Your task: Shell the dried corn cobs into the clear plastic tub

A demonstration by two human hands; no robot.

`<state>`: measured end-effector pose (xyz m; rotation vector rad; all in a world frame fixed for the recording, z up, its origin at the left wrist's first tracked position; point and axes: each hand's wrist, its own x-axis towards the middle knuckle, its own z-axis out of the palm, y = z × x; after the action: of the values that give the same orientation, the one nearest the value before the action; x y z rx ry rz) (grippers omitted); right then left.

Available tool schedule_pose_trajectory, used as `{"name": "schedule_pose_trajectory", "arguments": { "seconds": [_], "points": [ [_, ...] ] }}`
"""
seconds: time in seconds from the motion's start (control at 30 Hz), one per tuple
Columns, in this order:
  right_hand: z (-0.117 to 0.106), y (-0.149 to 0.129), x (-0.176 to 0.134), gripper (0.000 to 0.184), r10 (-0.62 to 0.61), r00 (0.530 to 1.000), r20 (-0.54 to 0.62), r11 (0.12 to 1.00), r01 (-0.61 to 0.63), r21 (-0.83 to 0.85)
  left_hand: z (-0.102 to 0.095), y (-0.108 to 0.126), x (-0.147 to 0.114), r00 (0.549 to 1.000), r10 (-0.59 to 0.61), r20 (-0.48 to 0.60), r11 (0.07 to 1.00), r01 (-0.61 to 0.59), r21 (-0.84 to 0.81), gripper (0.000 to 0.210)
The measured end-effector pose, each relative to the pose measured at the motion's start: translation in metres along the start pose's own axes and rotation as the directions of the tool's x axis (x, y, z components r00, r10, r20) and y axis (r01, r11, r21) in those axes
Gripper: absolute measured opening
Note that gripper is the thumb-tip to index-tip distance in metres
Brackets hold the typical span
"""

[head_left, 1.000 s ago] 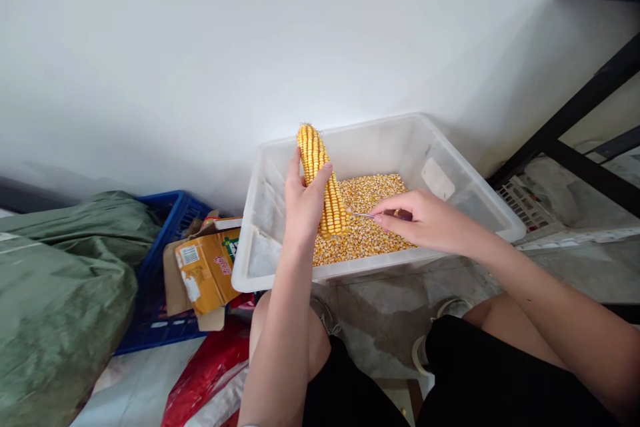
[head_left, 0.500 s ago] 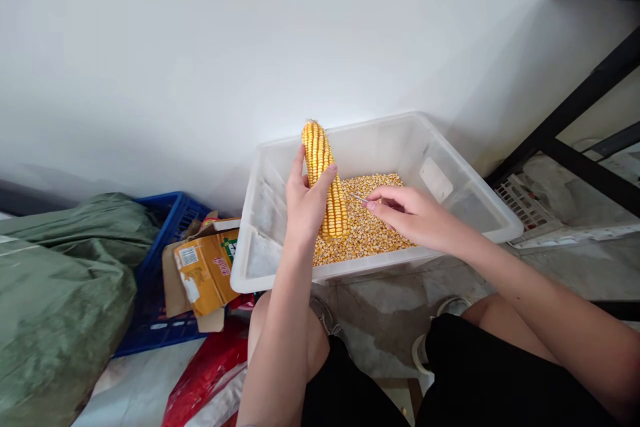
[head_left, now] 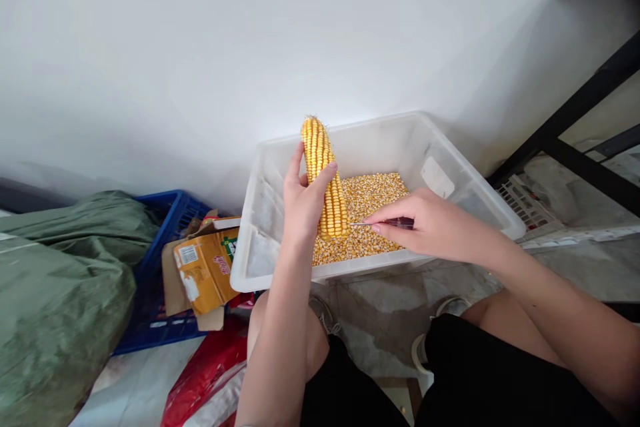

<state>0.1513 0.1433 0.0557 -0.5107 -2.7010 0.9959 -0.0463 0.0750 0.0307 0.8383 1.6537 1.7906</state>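
My left hand (head_left: 303,203) is wrapped round an ear of corn (head_left: 323,177), thumb on the near face and fingers behind. The cob leans, its tip up and to the left, its thick lower end above the kernels. Its visible rows are full of yellow kernels. In my right hand (head_left: 425,223) is a slim screwdriver (head_left: 400,222) with a dark handle, pinched between thumb and fingers. Its thin metal shaft points left, the tip at or very near the cob's lower right edge; contact cannot be made out. Below lies a bed of loose corn kernels (head_left: 373,197) in a translucent plastic bin (head_left: 465,180).
A white wall (head_left: 300,33) rises behind the bin. To the left are a blue crate (head_left: 165,213), a green sack (head_left: 65,280), a torn yellow carton (head_left: 207,270) and a red bag (head_left: 207,370). A black metal frame (head_left: 570,110) stands at the right.
My right hand has moved down and turned, bringing the screwdriver level with the cob's lower end and its handle into view. My left hand and the cob have barely moved.
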Motion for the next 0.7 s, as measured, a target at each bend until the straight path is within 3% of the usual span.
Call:
{"name": "schedule_pose_trajectory", "arguments": {
  "seconds": [0.17, 0.4, 0.7],
  "points": [
    [0.006, -0.015, -0.001, 0.026, -0.076, 0.996, -0.039, 0.983, 0.068, -0.170, 0.001, 0.000, -0.003, 0.999, 0.005, 0.039, 1.000, -0.006, 0.008, 0.083],
    [0.016, -0.032, -0.008, 0.032, -0.017, 0.999, -0.043, 0.927, 0.000, -0.374, 0.005, 0.001, -0.003, 0.997, 0.016, 0.075, 1.000, -0.016, -0.001, 0.086],
    [0.036, -0.029, -0.003, 0.029, 0.015, 0.994, -0.109, 0.929, -0.054, -0.366, 0.000, -0.001, -0.002, 0.999, 0.028, 0.032, 0.999, -0.029, 0.038, 0.082]
  ]
}}
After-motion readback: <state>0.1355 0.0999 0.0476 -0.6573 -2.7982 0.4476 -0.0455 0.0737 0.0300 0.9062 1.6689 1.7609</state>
